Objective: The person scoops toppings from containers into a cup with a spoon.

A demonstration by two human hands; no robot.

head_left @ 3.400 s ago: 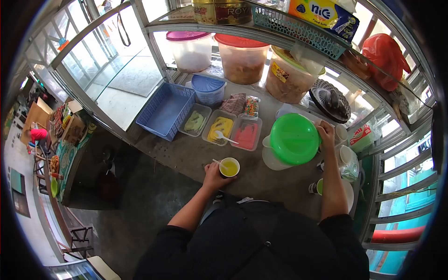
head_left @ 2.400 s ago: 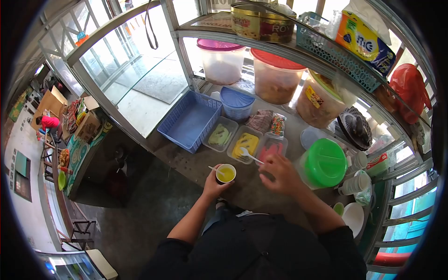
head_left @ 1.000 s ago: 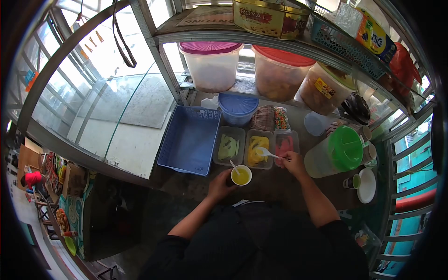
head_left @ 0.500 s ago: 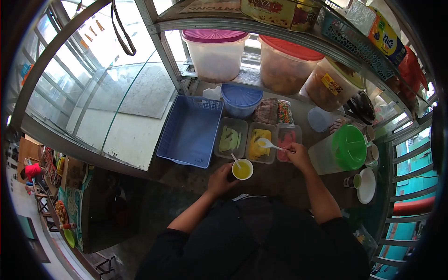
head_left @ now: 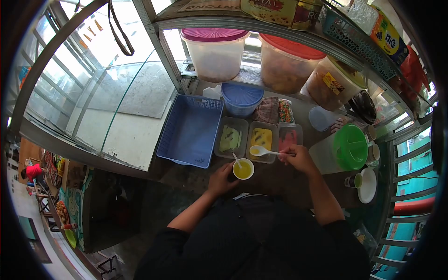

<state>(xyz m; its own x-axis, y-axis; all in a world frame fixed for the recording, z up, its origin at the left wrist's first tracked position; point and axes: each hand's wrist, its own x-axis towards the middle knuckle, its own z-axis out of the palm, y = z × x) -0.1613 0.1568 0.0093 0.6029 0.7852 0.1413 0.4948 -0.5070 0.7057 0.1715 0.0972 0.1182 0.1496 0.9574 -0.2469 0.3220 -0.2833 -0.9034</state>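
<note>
My left hand (head_left: pixel 221 180) is wrapped round a small cup (head_left: pixel 243 169) of yellow contents, with a thin white stick or spoon handle standing in it. My right hand (head_left: pixel 299 159) grips the handle of a white spoon (head_left: pixel 259 150), whose bowl is over the near edge of the clear tub of yellow food (head_left: pixel 261 138), just above and right of the cup. Something yellow shows in the spoon's bowl. To the left is a tub with green food (head_left: pixel 230 138); to the right, one with red food (head_left: pixel 288 138), partly behind my right hand.
A blue basket (head_left: pixel 190 133) stands left of the tubs, with a blue-lidded container (head_left: pixel 241 99) behind them. A green-lidded jug (head_left: pixel 349 147), a white plate (head_left: pixel 367 185) and cups are at the right. Large lidded containers line the back. A person in red (head_left: pixel 32 172) is far left.
My right hand has moved slightly down and right, bringing the spoon from over the middle of the yellow tub to its near edge. My left hand and the cup have hardly moved.
</note>
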